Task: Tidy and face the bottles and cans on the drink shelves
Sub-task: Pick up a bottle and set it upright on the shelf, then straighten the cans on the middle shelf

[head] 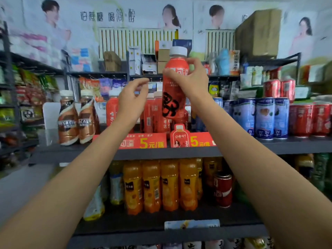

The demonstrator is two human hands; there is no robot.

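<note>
Above the drink shelf [161, 151], right hand [190, 76] grasped a red bottle [173, 97] near its shoulder; left hand [133, 97] released; bottle likely rigid, moderately heavy.

The red bottle [173, 97] looks like glossy plastic under a smooth white cap [178, 51]. Below it, the orange bottles [169, 186] are shiny clear plastic. Right of it, blue cans [264, 117] gleam like metal. The shelf [75, 151] beneath is matt dark grey.

I'm holding the bottle [173, 90] up in my right hand [190, 78], above the upper shelf [287, 146]; my left hand [133, 97] is left of it, coffee bottles [77, 117] further left, cans [260, 117] right.
</note>
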